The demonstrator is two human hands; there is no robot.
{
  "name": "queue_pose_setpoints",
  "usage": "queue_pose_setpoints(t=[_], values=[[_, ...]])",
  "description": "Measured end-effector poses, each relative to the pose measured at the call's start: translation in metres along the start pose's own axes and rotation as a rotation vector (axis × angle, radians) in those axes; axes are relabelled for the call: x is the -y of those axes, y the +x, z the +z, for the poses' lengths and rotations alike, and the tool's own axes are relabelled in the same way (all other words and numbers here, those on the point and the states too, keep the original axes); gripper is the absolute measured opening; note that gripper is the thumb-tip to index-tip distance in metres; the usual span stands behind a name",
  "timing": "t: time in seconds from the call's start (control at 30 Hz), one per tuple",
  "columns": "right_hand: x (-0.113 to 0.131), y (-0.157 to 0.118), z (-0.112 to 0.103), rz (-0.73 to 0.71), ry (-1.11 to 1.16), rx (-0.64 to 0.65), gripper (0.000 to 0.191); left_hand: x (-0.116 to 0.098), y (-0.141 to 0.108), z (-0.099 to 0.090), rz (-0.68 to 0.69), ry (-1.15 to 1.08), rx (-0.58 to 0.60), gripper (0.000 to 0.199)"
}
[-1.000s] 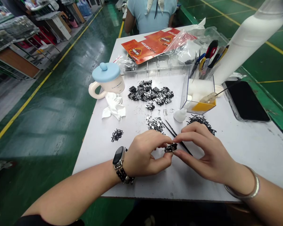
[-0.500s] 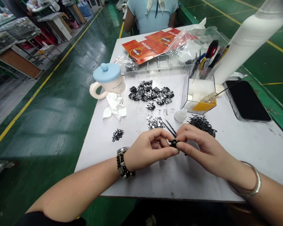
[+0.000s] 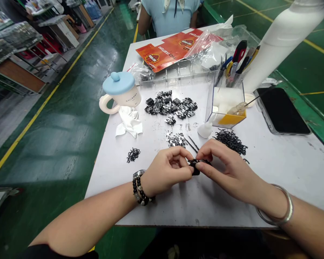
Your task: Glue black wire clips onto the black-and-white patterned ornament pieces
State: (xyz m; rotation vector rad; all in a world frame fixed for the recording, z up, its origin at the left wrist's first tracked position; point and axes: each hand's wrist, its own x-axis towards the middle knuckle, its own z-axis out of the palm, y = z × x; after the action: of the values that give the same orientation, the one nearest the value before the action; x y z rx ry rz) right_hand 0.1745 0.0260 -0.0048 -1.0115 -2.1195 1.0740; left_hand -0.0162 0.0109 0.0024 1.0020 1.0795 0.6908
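Between both hands, low over the white table (image 3: 156,201), is a small black part (image 3: 195,169). My left hand (image 3: 169,167) pinches its left side with thumb and fingers. On its right, the thumb and forefinger of my right hand (image 3: 224,167) also grip it. Dark tweezers (image 3: 192,143) lie just beyond the fingertips, partly hidden by my right hand. Small silver pieces (image 3: 176,139) are heaped past my left hand, and a larger pile of black and silver parts (image 3: 169,104) sits farther back. Black curved pieces (image 3: 230,141) lie beyond my right hand.
A lidded mug (image 3: 124,91) and white cloth (image 3: 130,122) stand left, near a small black heap (image 3: 133,154). A white bottle (image 3: 205,130), clear tool box (image 3: 226,104) and phone (image 3: 284,111) are right. Red cards (image 3: 167,52) lie behind; a person (image 3: 169,18) sits beyond.
Both hands have shifted slightly left with the black part. More of its body now shows below the fingertips. The camera view has moved a little.
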Motion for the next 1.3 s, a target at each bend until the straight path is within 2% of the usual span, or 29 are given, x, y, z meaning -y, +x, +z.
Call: queue_pose_setpoints(t=[0.13, 0.33, 0.7, 0.93, 1.3], values=[[0.0019, -0.0026, 0.0000, -0.052, -0.019, -0.024, 0.010, 0.0005, -0.0024, 0.0026, 0.128, 0.195, -0.082, 0.020], [0.0046, -0.0049, 0.0018, -0.128, -0.060, -0.041, 0.015, 0.0017, -0.0044, 0.0046, 0.305, 0.395, -0.107, 0.019], [0.0024, -0.0079, 0.0085, -0.210, -0.262, -0.130, 0.016, 0.0065, -0.0068, 0.0068, 0.658, 0.820, -0.283, 0.018], [-0.0025, -0.0084, 0.0079, -0.360, -0.386, -0.181, 0.019, 0.0100, -0.0073, 0.0052, 0.762, 0.967, -0.283, 0.015], [-0.0006, -0.0091, 0.0055, -0.331, -0.400, -0.160, 0.017, 0.0096, -0.0046, 0.0013, 0.971, 1.175, -0.330, 0.015]])
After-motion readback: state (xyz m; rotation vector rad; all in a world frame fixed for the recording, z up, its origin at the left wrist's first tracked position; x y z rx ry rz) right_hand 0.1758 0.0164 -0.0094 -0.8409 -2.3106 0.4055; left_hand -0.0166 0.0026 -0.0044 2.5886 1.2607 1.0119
